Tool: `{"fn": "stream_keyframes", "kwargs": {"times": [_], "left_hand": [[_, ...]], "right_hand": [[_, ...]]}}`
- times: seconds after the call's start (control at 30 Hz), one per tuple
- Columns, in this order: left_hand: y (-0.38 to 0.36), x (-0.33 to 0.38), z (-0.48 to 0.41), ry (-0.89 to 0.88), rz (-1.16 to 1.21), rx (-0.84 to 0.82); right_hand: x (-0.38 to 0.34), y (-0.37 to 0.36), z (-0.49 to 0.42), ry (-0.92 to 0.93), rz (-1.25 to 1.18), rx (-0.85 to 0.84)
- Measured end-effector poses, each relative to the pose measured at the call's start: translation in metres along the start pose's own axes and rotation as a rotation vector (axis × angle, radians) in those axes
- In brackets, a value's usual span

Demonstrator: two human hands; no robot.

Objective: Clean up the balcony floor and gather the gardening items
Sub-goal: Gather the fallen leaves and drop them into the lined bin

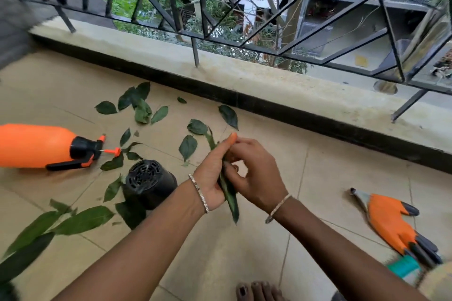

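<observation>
Head view. Step in hand: collecting fallen leaves. Left hand (211,178) grip wrapped round the gathered leaves (231,201), held above the floor (244,252); right hand (255,175) grip pinches the same bunch. Loose leaves (187,147) lie around the spray bottle (36,145) and black pot (149,182). Next, probably: free the right hand and reach for the nearest leaf.

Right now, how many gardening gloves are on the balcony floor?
1 for sure: an orange glove with grey fingertips, on the tiles at far right. A teal cuff past its fingertips may belong to a second glove, mostly hidden.
</observation>
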State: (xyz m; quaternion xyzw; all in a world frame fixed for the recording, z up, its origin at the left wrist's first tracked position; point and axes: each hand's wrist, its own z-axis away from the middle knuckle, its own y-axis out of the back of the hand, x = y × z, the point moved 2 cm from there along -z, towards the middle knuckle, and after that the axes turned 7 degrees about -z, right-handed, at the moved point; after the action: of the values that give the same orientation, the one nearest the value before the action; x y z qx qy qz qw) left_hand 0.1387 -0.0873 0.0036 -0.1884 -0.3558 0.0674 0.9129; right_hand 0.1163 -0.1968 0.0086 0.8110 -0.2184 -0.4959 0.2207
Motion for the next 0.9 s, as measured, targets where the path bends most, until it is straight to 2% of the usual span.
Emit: {"fn": "stream_keyframes", "kwargs": {"times": [0.13, 0.3, 0.43, 0.6, 0.67, 0.83, 0.9], "left_hand": [[0.007, 0.012, 0.016, -0.004, -0.012, 0.1], [0.03, 0.044, 0.052, -0.083, -0.06, 0.173], [0.059, 0.066, 0.086, -0.197, 0.02, 0.219], [0.103, 0.061, 0.113, -0.229, 0.147, 0.387], [0.112, 0.056, 0.118, -0.201, 0.178, 0.421], [0.107, 0.063, 0.117, -0.172, 0.167, 0.372], [0.108, 0.068, 0.112, -0.2, 0.155, 0.348]], "right_hand": [[-0.023, -0.003, 0.002, 0.059, 0.092, -0.135], [-0.04, 0.006, -0.005, 0.058, -0.047, -0.074], [-0.054, 0.018, -0.029, -0.195, -0.165, -0.031], [-0.066, 0.029, -0.066, -0.515, -0.193, -0.375], [-0.074, 0.029, -0.079, -0.578, -0.112, -0.507], [-0.076, 0.001, -0.103, -0.421, 0.323, -0.796], [-0.064, -0.027, -0.113, -0.378, 0.424, -0.874]]}}
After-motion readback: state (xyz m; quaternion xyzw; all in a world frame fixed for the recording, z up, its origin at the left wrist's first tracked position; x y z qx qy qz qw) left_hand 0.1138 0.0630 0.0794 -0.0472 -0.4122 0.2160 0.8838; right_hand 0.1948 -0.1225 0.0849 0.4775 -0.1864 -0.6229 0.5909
